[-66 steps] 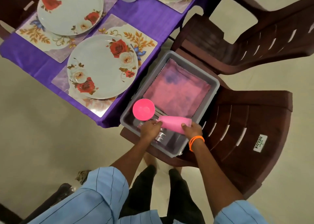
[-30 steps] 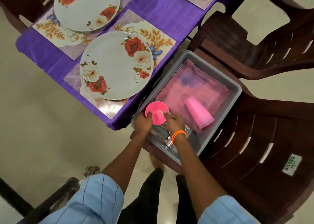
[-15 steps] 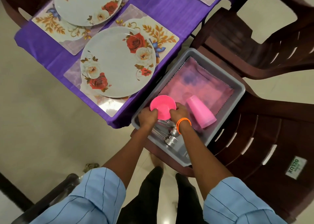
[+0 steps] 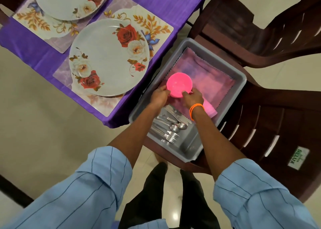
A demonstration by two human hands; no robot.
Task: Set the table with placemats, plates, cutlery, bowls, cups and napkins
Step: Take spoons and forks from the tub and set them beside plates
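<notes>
A tabletop covered by a purple cloth [image 4: 166, 6] fills the upper left. To its right stand two dark brown plastic chairs [image 4: 271, 117], and on the seat of the nearer chair rests a grey rectangular plastic tub [image 4: 242, 82], the landmark here, its long left side just beside the tabletop's edge.

Left of the tub, on the tabletop, lies a floral rectangular placemat [image 4: 156, 27] carrying a round white plate with red and white roses [image 4: 107, 58]. Farther left and up, a second matching plate [image 4: 69, 1] sits on its own placemat [image 4: 34, 23].

Inside the tub, a pink and purple cloth napkin [image 4: 210, 77] lines the far end. At the near end lies a loose pile of steel cutlery [image 4: 171, 126], spoons, forks and knives together.

Over the tub's middle, a bright pink round plastic bowl [image 4: 179, 84] is held, mouth up, between both hands. The left hand [image 4: 159, 97] grips its left side with curled fingers; the right hand [image 4: 193, 97], an orange band at its wrist, grips the right side likewise. A pink plastic cup [image 4: 209, 109] lies in the tub, mostly hidden under the right wrist.
</notes>
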